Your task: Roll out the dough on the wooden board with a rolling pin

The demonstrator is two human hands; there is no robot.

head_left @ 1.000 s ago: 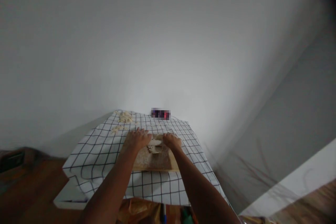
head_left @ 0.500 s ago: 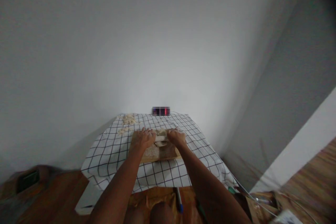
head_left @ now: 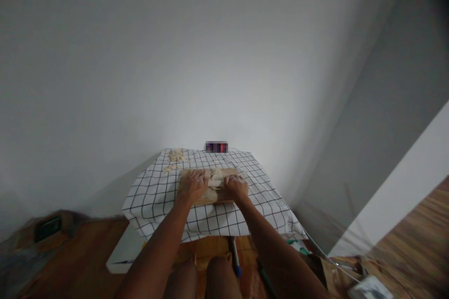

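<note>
A pale rolling pin (head_left: 216, 183) lies across a floured wooden board (head_left: 206, 201). My left hand (head_left: 197, 184) is closed over its left end, and my right hand (head_left: 236, 185) grips the right end. Under the pin is a flattened piece of pale dough (head_left: 218, 173), showing mostly on its far side; the hands and pin cover the rest. Both forearms reach forward from the bottom of the view.
The board rests on a checked cloth (head_left: 154, 196). Pale dough pieces (head_left: 176, 154) are spread at the far left, with a few more nearer. A pixelated dark object (head_left: 216, 146) stands by the wall. A white box (head_left: 122, 254) sits below left; packages (head_left: 345, 271) lie below right.
Both hands have brought the rolling pin a little toward me over the board, uncovering more dough beyond it. The camera view has also shifted slightly.
</note>
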